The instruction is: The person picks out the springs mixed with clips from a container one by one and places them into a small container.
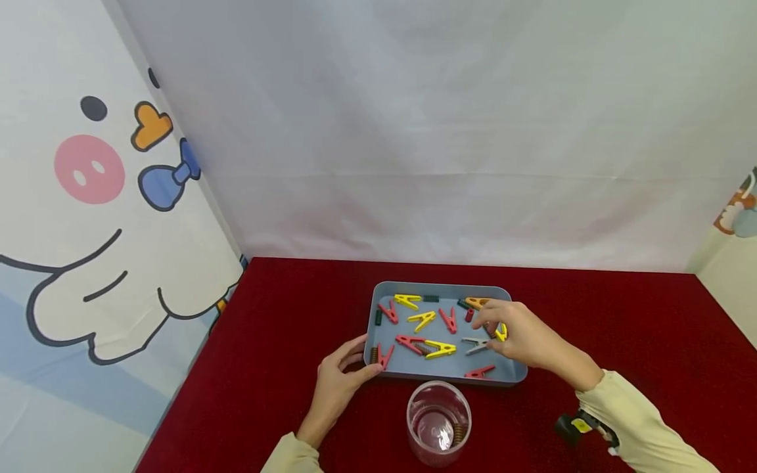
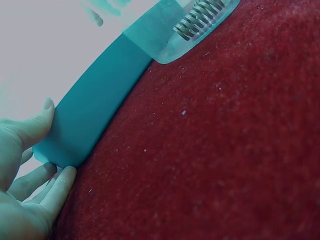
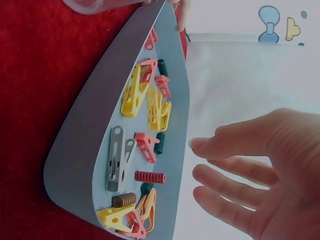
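Observation:
A blue-grey tray point(image 1: 434, 366) holds several plastic clips in red, yellow, grey and orange, along with small coil springs. At its near left corner my left hand point(image 1: 338, 381) holds it, thumb on the front side and fingers along the left wall. Over the right part of the tray hovers my right hand point(image 1: 520, 334), fingers loosely bent and apart. The right wrist view shows nothing between them. Beneath and near that hand lie a grey clip point(image 3: 115, 160), a red spring point(image 3: 150, 177) and a brown spring point(image 3: 123, 200).
In front of the tray stands a clear cup point(image 1: 434, 456) with a brown spring point(image 1: 458, 433) inside. Both rest on a dark red cloth point(image 1: 296, 315). A white curtain point(image 1: 443, 164) hangs behind, and a cartoon-printed sheet point(image 1: 177, 263) is at the left.

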Available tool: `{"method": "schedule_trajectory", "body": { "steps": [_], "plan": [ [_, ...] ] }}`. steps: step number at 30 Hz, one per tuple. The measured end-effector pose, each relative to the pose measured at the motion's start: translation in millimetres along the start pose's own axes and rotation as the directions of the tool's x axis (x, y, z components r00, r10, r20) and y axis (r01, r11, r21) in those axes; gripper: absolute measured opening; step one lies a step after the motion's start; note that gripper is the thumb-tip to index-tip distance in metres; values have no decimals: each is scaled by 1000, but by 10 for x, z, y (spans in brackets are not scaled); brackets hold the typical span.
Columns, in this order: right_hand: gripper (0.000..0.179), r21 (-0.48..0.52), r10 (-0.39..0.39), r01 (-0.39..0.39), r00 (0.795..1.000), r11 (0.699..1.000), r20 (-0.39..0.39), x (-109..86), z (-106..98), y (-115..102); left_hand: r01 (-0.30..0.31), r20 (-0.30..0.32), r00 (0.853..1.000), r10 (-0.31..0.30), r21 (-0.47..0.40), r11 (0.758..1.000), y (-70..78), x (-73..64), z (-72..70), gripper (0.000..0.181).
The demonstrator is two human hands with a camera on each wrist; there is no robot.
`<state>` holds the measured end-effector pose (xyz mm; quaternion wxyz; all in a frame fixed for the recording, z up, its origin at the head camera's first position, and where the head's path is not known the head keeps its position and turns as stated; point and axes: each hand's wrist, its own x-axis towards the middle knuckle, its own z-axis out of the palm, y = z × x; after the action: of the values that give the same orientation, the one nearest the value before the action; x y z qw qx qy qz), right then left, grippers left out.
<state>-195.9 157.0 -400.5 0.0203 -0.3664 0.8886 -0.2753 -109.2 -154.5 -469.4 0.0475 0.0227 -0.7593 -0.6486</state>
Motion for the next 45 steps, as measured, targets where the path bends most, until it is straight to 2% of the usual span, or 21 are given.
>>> {"method": "schedule_trajectory", "body": {
  "steps": [5, 11, 20, 25, 37, 45],
  "plan": [
    [30, -15, 50, -49, 999, 999, 18, 13, 13, 59, 8, -4, 1000, -8, 15, 1000, 17, -7, 7, 58],
    [32, -80, 106, -103, 994, 991, 36, 18, 58, 128, 4, -4, 1000, -4, 23, 1000, 24, -7, 12, 58],
    [31, -165, 139, -128, 989, 978, 54, 39, 152, 238, 10, -4, 1000, -10, 19, 1000, 12, -2, 21, 58],
    [31, -186, 139, -128, 989, 974, 49, 51, 205, 308, 22, -6, 1000, -22, 16, 1000, 8, -2, 24, 58],
    [32, -223, 128, -112, 990, 968, 57, 100, 257, 402, 6, -5, 1000, -6, 11, 1000, -23, 22, 30, 58],
    [34, -282, 77, -53, 994, 958, 75, 133, 322, 455, 17, -6, 1000, -17, 9, 1000, -27, 23, 18, 58]
  ]
}}
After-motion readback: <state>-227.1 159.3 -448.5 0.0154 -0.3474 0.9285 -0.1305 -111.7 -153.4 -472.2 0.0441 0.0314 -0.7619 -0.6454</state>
